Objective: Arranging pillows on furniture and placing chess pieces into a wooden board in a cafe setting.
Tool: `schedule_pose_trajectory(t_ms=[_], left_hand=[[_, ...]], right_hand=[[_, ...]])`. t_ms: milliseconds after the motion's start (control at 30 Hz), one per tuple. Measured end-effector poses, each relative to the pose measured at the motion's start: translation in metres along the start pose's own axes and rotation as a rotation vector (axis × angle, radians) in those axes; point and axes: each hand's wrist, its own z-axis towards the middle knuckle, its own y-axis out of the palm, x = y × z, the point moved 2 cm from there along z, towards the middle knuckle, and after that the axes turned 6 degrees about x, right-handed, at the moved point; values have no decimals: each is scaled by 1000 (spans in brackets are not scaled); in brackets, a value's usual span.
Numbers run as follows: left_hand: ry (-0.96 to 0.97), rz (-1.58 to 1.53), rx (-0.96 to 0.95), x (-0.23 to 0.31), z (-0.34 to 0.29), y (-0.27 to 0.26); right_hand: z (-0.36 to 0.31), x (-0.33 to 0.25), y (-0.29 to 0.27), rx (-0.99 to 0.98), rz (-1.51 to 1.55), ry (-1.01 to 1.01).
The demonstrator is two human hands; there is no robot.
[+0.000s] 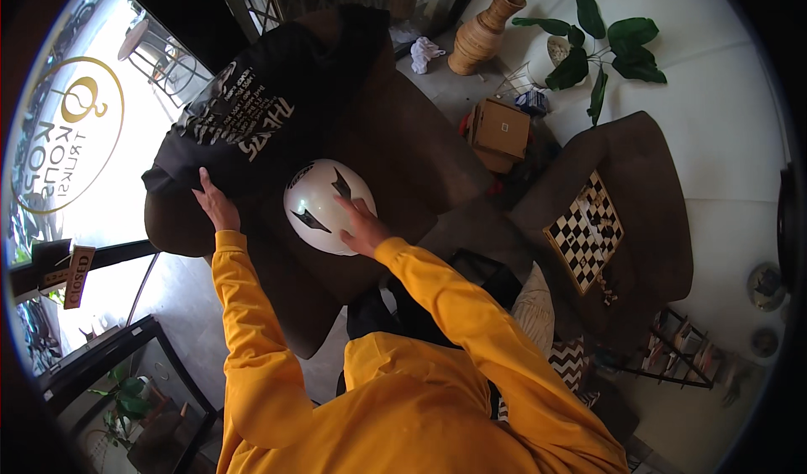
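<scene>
A glossy white helmet point(324, 197) with black vent pieces sits on the seat of a dark brown sofa point(311, 281). My right hand point(363, 229) lies against its right side, fingers apart over the shell rather than wrapped around it. To the left, my left hand point(218, 207) is stretched out with fingers spread, by the edge of a black garment point(277, 96) with pale printing. The garment is draped across the sofa's arm and back. Whether the left fingertips touch the cloth, I cannot tell.
At the right, an armchair point(660, 213) holds a chessboard point(586, 234) with several pieces. Behind the sofa stand a cardboard box point(500, 129), a woven vase point(487, 33) and a leafy plant point(593, 50). A patterned cushion point(566, 363) is near my right arm; glass panels point(109, 155) are at left.
</scene>
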Motion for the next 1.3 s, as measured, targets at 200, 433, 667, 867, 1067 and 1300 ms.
schedule_pose_trajectory(t_ms=[200, 433, 667, 867, 1067, 1300], left_hand=[[105, -90, 54, 99, 1, -93], [290, -453, 235, 187, 0, -159], [344, -1192, 120, 242, 1, -175], [631, -1072, -136, 324, -25, -183], [934, -937, -620, 382, -70, -166], [820, -1373, -470, 458, -116, -189]], right_hand=[[78, -111, 11, 152, -2, -38], [103, -146, -42, 546, 303, -245], [38, -172, -208, 781, 530, -427], [-106, -148, -336, 639, 534, -881], [-227, -125, -359, 510, 991, -988], [-311, -91, -339, 1031, 1010, -240]])
